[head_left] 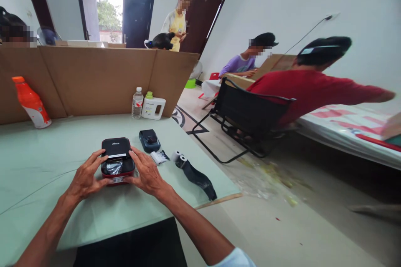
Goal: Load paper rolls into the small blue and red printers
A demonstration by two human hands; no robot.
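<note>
From where I stand, the person's two hands have one thing between them: a rounded black-and-red case [116,149] on the pale green tabletop [72,146]. The left hand [87,176] grips its left side, the right hand [149,175] its right — both thumbs at the front. A shiny wrapped packet [114,167] sits on its near part. Just beyond the right hand lie a dark boxy device [149,141] and a small white packet [159,157].

Left hand [84,180] and right hand [149,174] are bare; left forearm [46,227] and right forearm [197,222] likewise. Right sleeve [234,259] is pale blue, plain in the small part visible.
</note>
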